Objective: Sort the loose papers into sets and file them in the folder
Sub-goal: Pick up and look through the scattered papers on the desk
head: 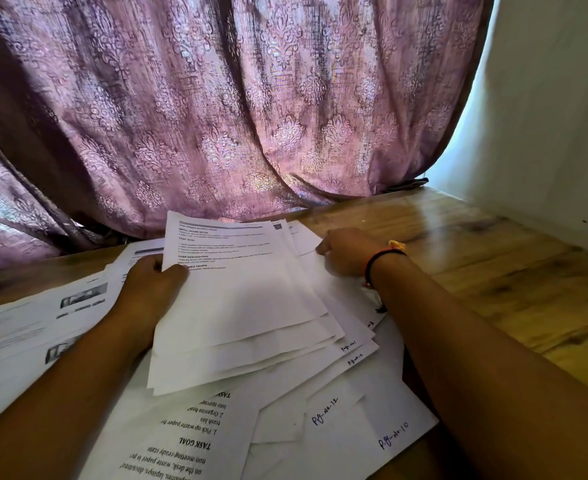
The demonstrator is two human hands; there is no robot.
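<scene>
While loose white printed papers (43, 317) lie scattered at the left, I see the left grip (154, 289) curled round the left edge of a fanned stack of white sheets (244, 306), thumb on top. The stack overlaps more loose pages with handwritten numbers. Further right, the right grip (344, 252), with a black-and-red wrist band (384, 254), rests knuckles-up on the sheets; whether it pinches one I cannot tell. Bare pale wooden bench (493, 271) shows beyond.
</scene>
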